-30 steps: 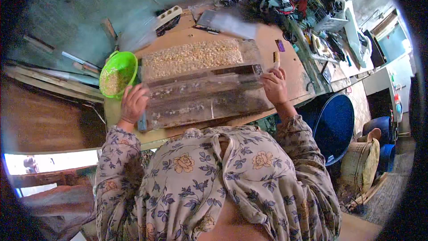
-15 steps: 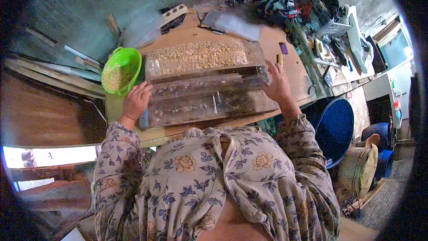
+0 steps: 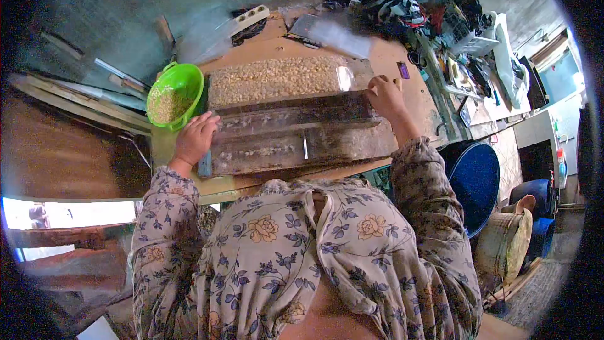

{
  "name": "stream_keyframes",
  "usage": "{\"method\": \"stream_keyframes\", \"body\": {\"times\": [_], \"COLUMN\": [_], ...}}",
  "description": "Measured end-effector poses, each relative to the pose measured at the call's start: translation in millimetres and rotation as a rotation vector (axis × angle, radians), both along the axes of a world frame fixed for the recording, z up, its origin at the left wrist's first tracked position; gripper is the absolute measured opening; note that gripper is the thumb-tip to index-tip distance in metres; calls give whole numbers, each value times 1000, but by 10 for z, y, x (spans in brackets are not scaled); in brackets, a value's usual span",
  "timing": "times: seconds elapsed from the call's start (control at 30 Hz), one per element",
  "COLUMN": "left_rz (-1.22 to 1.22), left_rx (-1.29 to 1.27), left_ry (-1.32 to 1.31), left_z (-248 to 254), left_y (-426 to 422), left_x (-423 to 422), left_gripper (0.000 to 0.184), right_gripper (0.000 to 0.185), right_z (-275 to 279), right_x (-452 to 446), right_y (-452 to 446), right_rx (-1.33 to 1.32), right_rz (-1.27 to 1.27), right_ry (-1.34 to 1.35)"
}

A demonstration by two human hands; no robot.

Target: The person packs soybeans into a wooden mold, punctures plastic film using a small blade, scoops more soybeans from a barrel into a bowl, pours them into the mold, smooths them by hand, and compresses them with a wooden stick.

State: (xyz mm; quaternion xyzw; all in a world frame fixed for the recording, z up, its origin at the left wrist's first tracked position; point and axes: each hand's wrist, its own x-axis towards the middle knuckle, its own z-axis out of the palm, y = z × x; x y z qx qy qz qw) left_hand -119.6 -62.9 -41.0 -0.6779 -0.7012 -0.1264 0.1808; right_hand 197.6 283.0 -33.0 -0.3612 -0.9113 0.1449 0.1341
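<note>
A long bed of pale, puffed-looking pieces [image 3: 277, 77] lies in a shallow form on the table, with shiny clear plastic film [image 3: 345, 78] at its right end. Along the bed's near side runs a dark strip [image 3: 296, 106], and nearer me is a worn brown board [image 3: 258, 151] under glossy film. At the strip's left end, my left hand [image 3: 195, 138] has its fingers pressed together on the film edge, thumb hidden. My right hand [image 3: 387, 97] pinches the film edge at the opposite end, by the strip's right tip.
A green bowl [image 3: 195, 91] with small grains inside stands left of the form. Beyond are a power strip [image 3: 248, 20] and a clear plastic sheet [image 3: 346, 43]. A purple lighter-like object [image 3: 403, 70] lies to the right. Cluttered shelving and a blue barrel [image 3: 475, 182] are at right.
My right fingers have curled from a more extended pose into a pinch, shifting slightly up and left. The film over the near board has shifted and its glare changed. My left hand stays at the left end.
</note>
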Motion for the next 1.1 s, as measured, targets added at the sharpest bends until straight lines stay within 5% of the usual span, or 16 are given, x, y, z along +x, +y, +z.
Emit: {"method": "stream_keyframes", "body": {"times": [0.13, 0.2, 0.43, 0.6, 0.83, 0.93, 1.1], "left_rz": [30, 21, 10, -2, -44, -63, -117], "left_rx": [-49, -137, -359, -415, -401, -401, -445], "left_ry": [-49, -256, -91, -25, -1, 19, 36], "left_z": [59, 231, 257, 335, 250, 350, 440], "left_y": [-86, -182, -324, -223, -96, -110, -42], "left_x": [26, 134, 26, 20, -27, -24, -23], "left_gripper": [24, 43, 68, 70, 70, 69, 63], "right_gripper": [31, 31, 35, 36, 34, 33, 16], "right_z": [67, 6, 102, 89, -121, 35, -124], "right_x": [105, 210, 332, 316, 383, 332, 249], "right_y": [-188, -183, -381, -333, -101, -236, -160], "right_rx": [395, 395, 321, 472, 298, 492, 505], "right_rz": [78, 166, 394, 535, 441, 546, 642], "right_ry": [3, 45, -58, -151, -72, -109, -103]}}
